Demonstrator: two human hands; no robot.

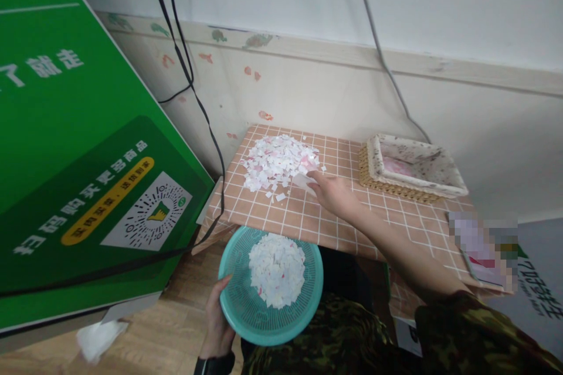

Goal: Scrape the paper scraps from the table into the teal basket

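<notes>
My left hand point(220, 316) is closed on the rim of a round teal plastic colander point(233, 304), held just below the table's front edge. A heap of small white paper scraps point(277, 269), with a few red bits, lies in it. Over the table, my right hand point(329, 190) pinches a flat whitish card-like piece point(304, 183) at the near right edge of a second pile of paper scraps point(277, 158), white with some pink. Several loose scraps are scattered around that pile.
A brown checked cloth covers the table point(343, 225). On its right stand a cloth-lined wicker basket point(404, 184) and a partly blurred flat item point(475, 246). A green panel point(88, 129) fills the left; a black strap point(215, 140) hangs beside it. White plastic point(99, 340) lies on the floor.
</notes>
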